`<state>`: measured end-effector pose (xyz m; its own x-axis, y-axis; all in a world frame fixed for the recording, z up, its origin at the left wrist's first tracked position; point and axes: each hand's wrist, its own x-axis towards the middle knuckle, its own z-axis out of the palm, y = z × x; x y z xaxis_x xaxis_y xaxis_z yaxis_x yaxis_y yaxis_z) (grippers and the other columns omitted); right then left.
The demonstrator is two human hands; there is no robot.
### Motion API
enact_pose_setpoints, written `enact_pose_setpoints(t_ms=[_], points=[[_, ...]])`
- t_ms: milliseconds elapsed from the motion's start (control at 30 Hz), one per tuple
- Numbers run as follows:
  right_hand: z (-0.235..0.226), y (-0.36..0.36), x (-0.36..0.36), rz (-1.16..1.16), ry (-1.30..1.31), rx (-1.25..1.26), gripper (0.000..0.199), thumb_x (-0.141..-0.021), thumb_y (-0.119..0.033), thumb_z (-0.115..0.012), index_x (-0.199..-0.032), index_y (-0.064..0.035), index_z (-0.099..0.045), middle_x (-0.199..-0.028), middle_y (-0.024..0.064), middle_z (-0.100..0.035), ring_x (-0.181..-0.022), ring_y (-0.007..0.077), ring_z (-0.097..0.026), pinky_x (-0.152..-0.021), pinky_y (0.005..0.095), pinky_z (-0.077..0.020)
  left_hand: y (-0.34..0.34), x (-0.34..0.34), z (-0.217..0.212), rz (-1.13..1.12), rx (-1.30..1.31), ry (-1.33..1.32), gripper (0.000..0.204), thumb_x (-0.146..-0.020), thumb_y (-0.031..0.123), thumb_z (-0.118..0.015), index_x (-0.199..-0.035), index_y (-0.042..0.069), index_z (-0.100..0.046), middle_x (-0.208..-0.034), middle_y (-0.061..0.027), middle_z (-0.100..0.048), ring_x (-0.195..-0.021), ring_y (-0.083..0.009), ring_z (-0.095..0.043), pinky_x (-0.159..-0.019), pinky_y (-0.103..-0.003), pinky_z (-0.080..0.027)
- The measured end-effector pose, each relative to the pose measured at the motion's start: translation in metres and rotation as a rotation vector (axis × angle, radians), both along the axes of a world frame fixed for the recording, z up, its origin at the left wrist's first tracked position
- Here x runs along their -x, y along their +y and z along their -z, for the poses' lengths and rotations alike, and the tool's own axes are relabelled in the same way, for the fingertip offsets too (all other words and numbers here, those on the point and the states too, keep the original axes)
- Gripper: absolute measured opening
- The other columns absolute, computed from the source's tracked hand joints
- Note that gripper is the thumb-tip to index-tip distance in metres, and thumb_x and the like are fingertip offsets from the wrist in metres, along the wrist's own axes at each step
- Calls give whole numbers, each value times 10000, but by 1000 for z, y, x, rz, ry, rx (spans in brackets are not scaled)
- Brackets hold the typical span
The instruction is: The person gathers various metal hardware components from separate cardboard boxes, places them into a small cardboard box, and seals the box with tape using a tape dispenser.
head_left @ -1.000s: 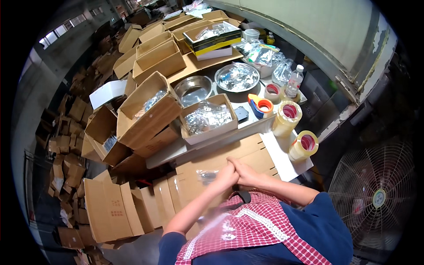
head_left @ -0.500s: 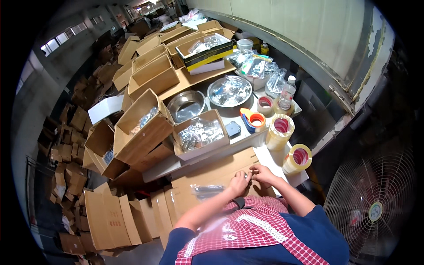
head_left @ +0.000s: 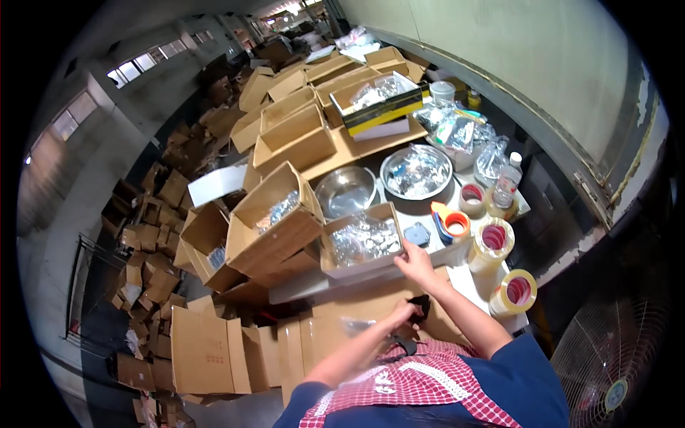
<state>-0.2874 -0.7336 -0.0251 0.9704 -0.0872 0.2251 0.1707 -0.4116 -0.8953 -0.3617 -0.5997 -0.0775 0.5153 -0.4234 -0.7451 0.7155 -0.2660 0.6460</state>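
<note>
While the right hand (head_left: 414,262) reaches open to the box (head_left: 360,246), the left hand (head_left: 405,316) pinches a black part (head_left: 421,305), probably light and stiff; best gripped by its edges

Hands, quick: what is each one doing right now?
Left hand: closed on a small black object, low by the lap.
Right hand: open, reaching at the small cardboard box of clear packets.
</note>
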Motion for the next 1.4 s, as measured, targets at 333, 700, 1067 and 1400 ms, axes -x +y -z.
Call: enact_pose_setpoints(t_ms=[333, 700, 1067, 1400], points=[[-10, -3, 3, -125, 168, -330, 336, -900, -98, -613, -1221, -18, -671, -956, 120, -758, -835, 113, -693, -781, 281, -543, -25, 5, -52, -175, 143, 113, 309, -817, -1, -524, -1111, -60, -598, -987, -174, -664, -874, -264, -664, -707, -346, -618], [14, -59, 20, 251, -244, -287, 336, -861, 27, -551, -1188, 36, -628, -1229, 181, -620, -1134, 336, -617, -1006, 402, -485, -73, -129, -105, 149, -308, -1421, 647, -745, -31, -544, -1385, 13, -464, -1213, -270, -538, -1137, -460, -517, -1032, -484, -423], [58, -45, 2, 249, -120, 59, 531, -785, 16, -560, -1306, 113, -535, -1402, 307, -499, -1293, 456, -498, -1114, 474, -406, -65, -157, -59, 550, -723, -1217, 1047, -722, 231, -784, -1534, -25, -175, -1344, -413, -376, -1264, -573, -410, -1085, -567, -383], [62, -53, 0, 230, -122, 145, 506, -790, 6, -571, -1288, 99, -556, -1373, 295, -524, -1259, 445, -518, -1089, 466, -432, -68, -180, -76, 800, -683, -1412, 1051, -662, 331, -894, -1402, -102, -286, -1482, -426, -270, -1270, -541, -463, -1073, -520, -446]])
